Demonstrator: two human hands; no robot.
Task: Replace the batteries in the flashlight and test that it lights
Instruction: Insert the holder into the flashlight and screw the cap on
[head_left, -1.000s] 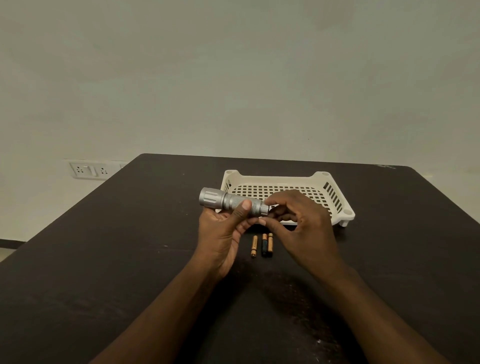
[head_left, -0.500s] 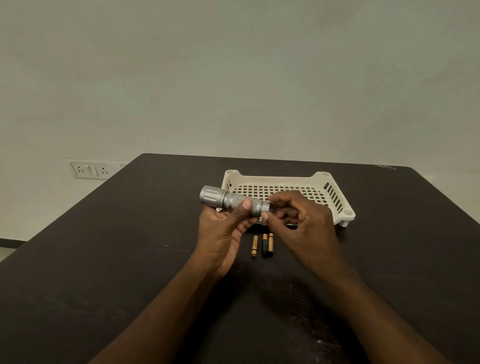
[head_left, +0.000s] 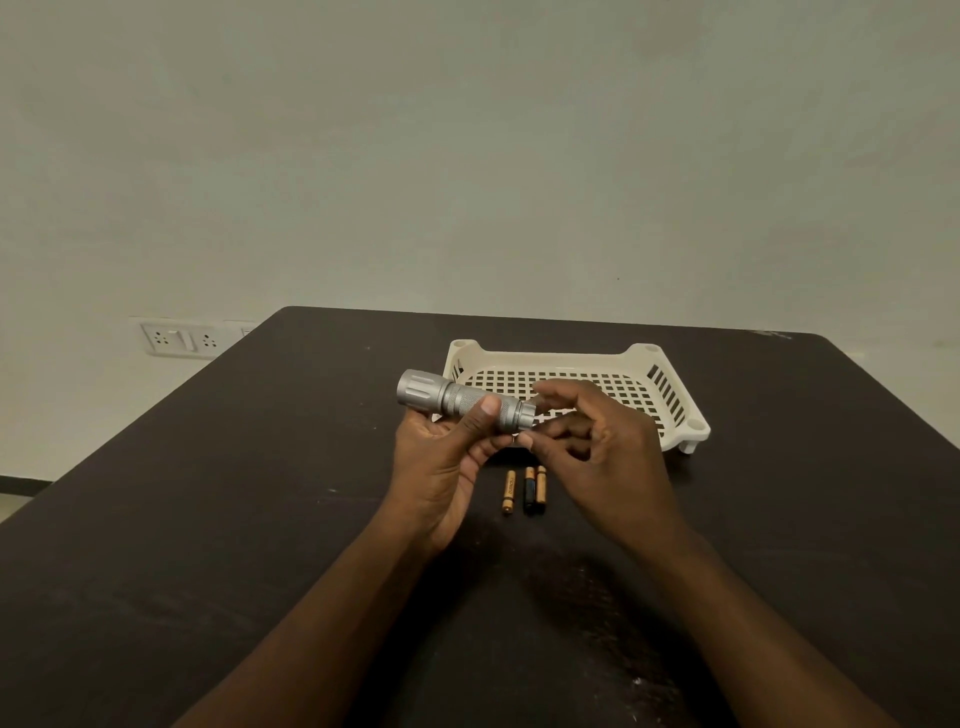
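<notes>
A silver flashlight (head_left: 464, 400) is held above the middle of the dark tabletop (head_left: 208, 493), lying roughly level with its wide ribbed head pointing toward the table's left edge and its tail end toward the right. The left hand (head_left: 441, 467) grips the knurled barrel from below, palm up, with the thumb pressed across the near side of the body and the other fingers wrapped behind it. The right hand (head_left: 597, 452) meets the tail end, its fingers curled loosely around the end cap (head_left: 525, 413); the thumb and forefinger tips sit at the cap, but whether they pinch it firmly or only touch it cannot be told from this view.

Three batteries (head_left: 524, 489) lie on the tabletop just below the hands, nearer the person, all pointing away toward the far edge (two of them side by side and touching, the third a little to their left and apart). Two are copper coloured along most of their length; the middle one shows mostly black.

A cream plastic basket (head_left: 675, 405) with a lattice floor and slotted sides stands behind the hands, toward the far edge and slightly right of centre. On the wall past the table's far left corner is a white socket panel (head_left: 179, 339)
</notes>
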